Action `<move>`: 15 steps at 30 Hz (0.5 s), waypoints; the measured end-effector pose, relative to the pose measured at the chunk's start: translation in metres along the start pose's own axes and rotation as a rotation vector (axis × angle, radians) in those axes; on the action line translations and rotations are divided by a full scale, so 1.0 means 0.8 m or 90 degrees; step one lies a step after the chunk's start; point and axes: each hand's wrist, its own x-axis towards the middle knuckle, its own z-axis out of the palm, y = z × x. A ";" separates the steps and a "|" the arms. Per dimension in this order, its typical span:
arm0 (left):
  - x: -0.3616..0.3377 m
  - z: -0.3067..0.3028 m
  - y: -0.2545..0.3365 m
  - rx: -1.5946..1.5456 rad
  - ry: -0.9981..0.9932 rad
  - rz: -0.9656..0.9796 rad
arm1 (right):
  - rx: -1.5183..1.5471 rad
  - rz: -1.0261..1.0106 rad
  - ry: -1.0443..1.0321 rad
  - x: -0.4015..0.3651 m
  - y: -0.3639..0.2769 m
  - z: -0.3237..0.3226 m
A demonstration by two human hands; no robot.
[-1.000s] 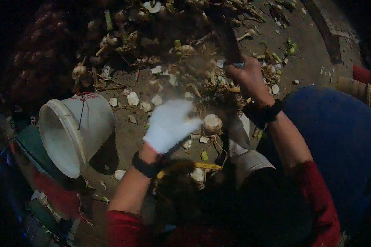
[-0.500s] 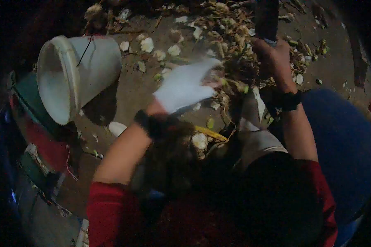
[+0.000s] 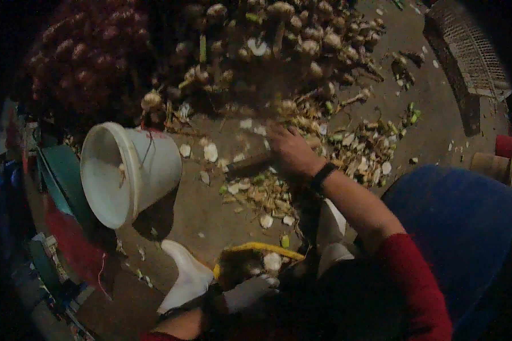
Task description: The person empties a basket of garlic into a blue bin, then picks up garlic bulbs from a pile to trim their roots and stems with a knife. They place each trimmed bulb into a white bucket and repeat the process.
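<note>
My right hand (image 3: 293, 149), bare with a dark wristband, is closed on a dark-bladed tool (image 3: 249, 163). The blade points left, just above a heap of cut stalks and peelings (image 3: 261, 196). Low in the view, my left hand (image 3: 247, 292) wears a pale glove and is beside a yellow-rimmed container (image 3: 256, 245). A pale garlic bulb (image 3: 272, 261) lies in that container, just above the gloved fingers. Those fingers are too dim for their grip to be made out.
A white bucket (image 3: 159, 165) lies tipped at the left, near a green container (image 3: 68, 176). Many garlic bulbs (image 3: 310, 45) are piled at the top. A white boot (image 3: 185, 278) stands lower left, a blue rounded object (image 3: 452, 216) at the right, and a pale crate (image 3: 466, 48) at the upper right.
The view has tilted up, showing more of the pile. My right hand has moved left, its blade now pointing left. My gloved left hand has drawn back toward my body, down beside the yellow rim.
</note>
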 end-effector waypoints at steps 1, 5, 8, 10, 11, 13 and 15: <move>0.006 -0.040 0.027 -0.159 0.072 0.072 | 0.049 0.049 -0.050 -0.017 0.009 -0.012; 0.061 -0.200 0.033 0.163 0.295 -0.069 | 0.195 0.248 -0.058 -0.108 0.031 -0.064; 0.137 -0.276 0.018 0.200 0.558 -0.095 | 0.195 0.305 0.089 -0.153 0.066 -0.064; 0.206 -0.309 0.009 0.211 0.555 -0.036 | 0.346 0.539 0.123 -0.174 0.085 -0.057; 0.245 -0.313 -0.007 0.230 0.572 -0.004 | 0.238 0.572 0.152 -0.152 0.074 -0.094; 0.310 -0.315 -0.037 0.360 0.473 -0.062 | 0.255 0.621 0.188 -0.149 0.085 -0.094; 0.344 -0.298 -0.047 0.424 0.338 -0.145 | 0.228 0.614 0.265 -0.141 0.089 -0.101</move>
